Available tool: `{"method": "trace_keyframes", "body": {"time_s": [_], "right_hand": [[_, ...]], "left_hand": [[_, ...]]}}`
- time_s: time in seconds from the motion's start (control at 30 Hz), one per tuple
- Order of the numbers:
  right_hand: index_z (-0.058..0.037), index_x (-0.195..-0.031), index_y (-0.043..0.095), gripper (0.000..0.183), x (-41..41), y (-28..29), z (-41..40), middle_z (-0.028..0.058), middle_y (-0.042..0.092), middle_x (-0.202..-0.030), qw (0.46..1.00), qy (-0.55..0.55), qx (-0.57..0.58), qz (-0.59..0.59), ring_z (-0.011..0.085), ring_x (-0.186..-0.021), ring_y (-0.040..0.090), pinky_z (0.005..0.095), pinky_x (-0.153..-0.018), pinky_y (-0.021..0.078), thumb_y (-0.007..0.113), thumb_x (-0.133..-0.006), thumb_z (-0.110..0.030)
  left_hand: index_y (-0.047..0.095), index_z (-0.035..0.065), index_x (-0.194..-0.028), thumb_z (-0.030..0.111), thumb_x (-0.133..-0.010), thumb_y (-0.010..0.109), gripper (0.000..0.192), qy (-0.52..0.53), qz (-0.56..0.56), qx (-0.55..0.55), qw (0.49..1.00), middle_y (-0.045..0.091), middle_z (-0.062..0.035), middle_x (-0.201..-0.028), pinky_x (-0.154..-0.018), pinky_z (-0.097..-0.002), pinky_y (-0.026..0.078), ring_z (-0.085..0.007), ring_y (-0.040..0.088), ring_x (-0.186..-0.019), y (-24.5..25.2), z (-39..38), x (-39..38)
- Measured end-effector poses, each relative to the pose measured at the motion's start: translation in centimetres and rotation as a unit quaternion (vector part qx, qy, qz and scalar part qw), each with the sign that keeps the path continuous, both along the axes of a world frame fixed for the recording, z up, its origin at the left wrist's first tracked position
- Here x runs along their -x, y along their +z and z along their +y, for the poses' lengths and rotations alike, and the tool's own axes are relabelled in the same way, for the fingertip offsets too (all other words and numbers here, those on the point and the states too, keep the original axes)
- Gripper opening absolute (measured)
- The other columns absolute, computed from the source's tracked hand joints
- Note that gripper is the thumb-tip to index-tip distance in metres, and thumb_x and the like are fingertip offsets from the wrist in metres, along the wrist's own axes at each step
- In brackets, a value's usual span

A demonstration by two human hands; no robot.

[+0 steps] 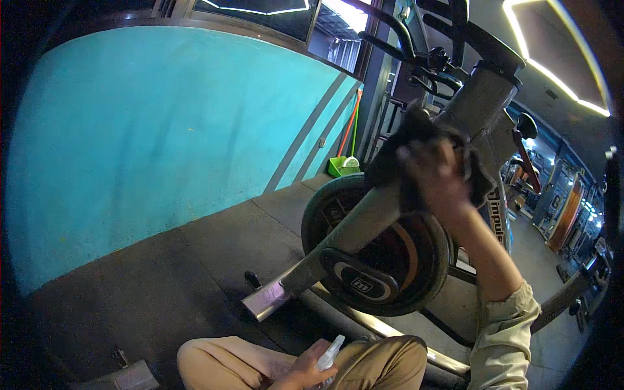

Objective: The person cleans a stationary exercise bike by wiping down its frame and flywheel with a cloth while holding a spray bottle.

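My right hand (436,175), blurred, presses a black cloth (390,156) against the grey frame tube (365,219) of an exercise bike. My left hand (312,368), low in the view over my lap, is closed around a clear spray bottle with a white nozzle (331,352). Behind the tube is the bike's round black flywheel (438,263). Above the cloth rise the bike's upper post (480,97) and black handlebars (399,34).
A turquoise wall (146,126) stands on the left above dark floor tiles (161,273). A green dustpan (336,166) and long-handled tools lean in the corner. Another machine (565,297) is at the right. My bent knees are below the bike.
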State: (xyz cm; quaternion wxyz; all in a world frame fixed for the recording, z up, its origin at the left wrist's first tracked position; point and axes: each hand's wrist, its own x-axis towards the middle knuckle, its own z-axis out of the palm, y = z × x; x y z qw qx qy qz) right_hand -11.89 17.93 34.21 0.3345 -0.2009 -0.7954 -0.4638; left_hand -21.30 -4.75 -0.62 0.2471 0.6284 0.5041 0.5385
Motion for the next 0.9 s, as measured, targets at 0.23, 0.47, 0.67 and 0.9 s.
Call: {"method": "trace_keyframes", "body": {"time_s": [0.23, 0.47, 0.67, 0.9], "right_hand": [[-0.0189, -0.115, 0.056, 0.034, -4.4, 8.8, 2.8, 0.0074, 0.051, -0.118, 0.984, -0.041, -0.07, 0.157, 0.0311, -0.108, 0.044, 0.0485, -0.084, 0.042, 0.057, -0.082, -0.026], [-0.0165, -0.105, 0.059, 0.036, -1.7, 4.8, -0.4, 0.0068, 0.053, -0.108, 0.994, 0.057, -0.019, 0.091, 0.0323, -0.1, 0.047, 0.0408, -0.078, 0.0465, 0.067, -0.071, -0.025], [-0.0197, -0.103, 0.062, 0.03, 1.5, -4.9, -1.9, 0.0065, 0.05, -0.116, 0.996, 0.014, -0.05, -0.07, 0.03, -0.109, 0.043, 0.0479, -0.079, 0.0419, 0.058, -0.073, -0.022], [-0.0235, -0.106, 0.059, 0.032, 3.2, -15.6, -0.3, 0.0022, 0.05, -0.118, 0.963, 0.053, -0.088, -0.248, 0.0263, -0.109, 0.041, 0.0474, -0.081, 0.0398, 0.052, -0.074, -0.025]], "left_hand": [[0.035, 0.0089, -0.135, 0.012, -0.07, 0.062, 0.071, -0.023, 0.014, -0.07, 0.997, 0.049, -0.0164, -0.095, -0.072, -0.0421, 0.043, -0.034, 0.051, -0.083, 2.1, 0.6, 0.3], [0.045, 0.0078, -0.116, 0.013, -0.071, 0.074, 0.054, -0.005, -0.013, 0.024, 1.0, 0.061, -0.0093, -0.099, -0.075, -0.0321, 0.048, -0.0195, 0.06, -0.084, -0.1, 0.4, -0.1], [0.048, 0.0041, -0.105, 0.016, -0.068, 0.069, 0.044, 0.001, -0.051, -0.02, 0.998, 0.049, -0.0138, -0.096, -0.074, -0.0389, 0.044, -0.0339, 0.053, -0.088, 1.3, -0.3, -0.2], [0.046, 0.0039, -0.113, 0.014, -0.07, 0.07, 0.05, 0.015, -0.025, -0.049, 0.998, 0.054, -0.0124, -0.097, -0.075, -0.0353, 0.046, -0.027, 0.057, -0.086, -0.6, 0.0, -0.4]]}}
